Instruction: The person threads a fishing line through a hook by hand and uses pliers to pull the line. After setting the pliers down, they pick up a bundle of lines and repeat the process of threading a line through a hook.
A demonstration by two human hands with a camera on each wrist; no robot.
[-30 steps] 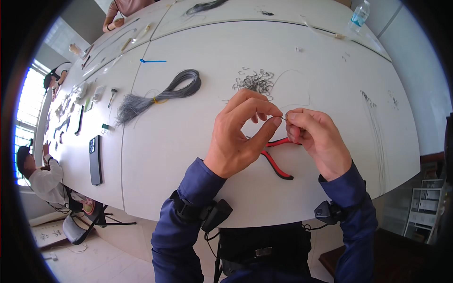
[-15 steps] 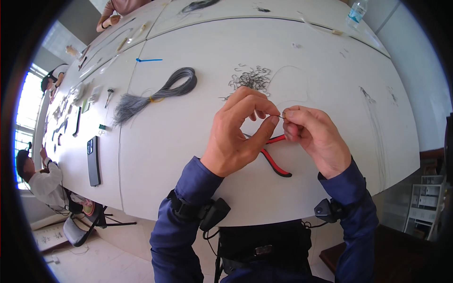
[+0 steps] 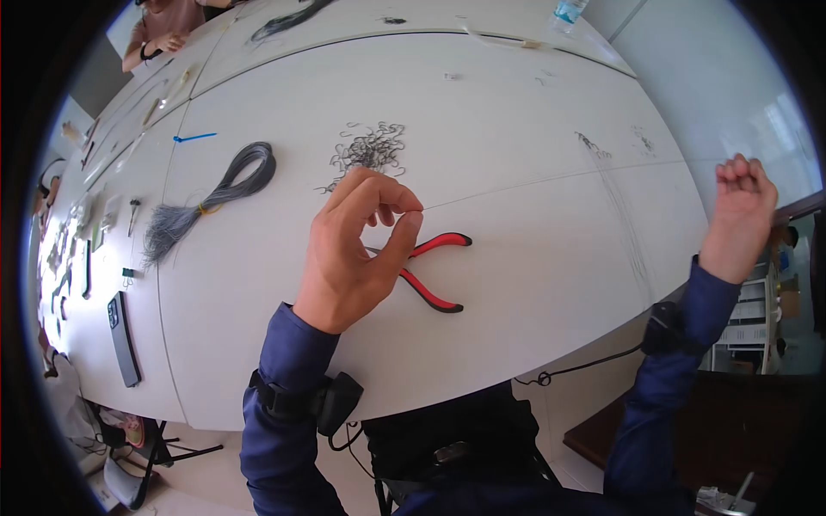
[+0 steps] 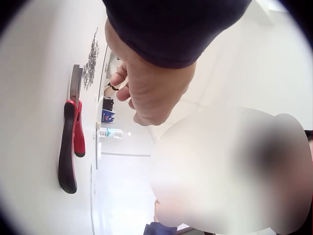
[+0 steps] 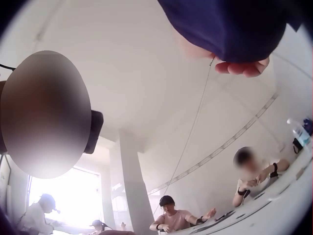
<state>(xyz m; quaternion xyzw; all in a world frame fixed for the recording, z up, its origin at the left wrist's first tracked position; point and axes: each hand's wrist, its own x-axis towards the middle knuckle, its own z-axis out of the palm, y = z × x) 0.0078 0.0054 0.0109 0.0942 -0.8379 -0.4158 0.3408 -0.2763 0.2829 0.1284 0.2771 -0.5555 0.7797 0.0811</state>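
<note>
Thumb and forefinger of the left hand (image 3: 353, 249) pinch one end of a thin line (image 3: 516, 186); whether a hook is between them cannot be told. The line runs taut to the raised right hand (image 3: 742, 219), far right, whose fingers are curled. In the right wrist view the line (image 5: 194, 122) leaves the right hand (image 5: 242, 67) at a small dark bit, too small to identify. Below the left hand, red-and-black pliers (image 3: 434, 297) lie with handles spread. Small dark metal hooks (image 3: 372, 150) are heaped beyond that hand.
A tied grey line bundle (image 3: 245, 176), a blue strip (image 3: 195, 137) and a phone (image 3: 123, 340) lie to the left. Several loose lines with hooks (image 3: 624, 215) lie at the right. A bottle (image 3: 570, 10) stands at the far edge. Other people sit around the table.
The right hand has moved away from the left, far right and up, and the line is now stretched between them. The head view has shifted right; the left hand keeps its pinch.
</note>
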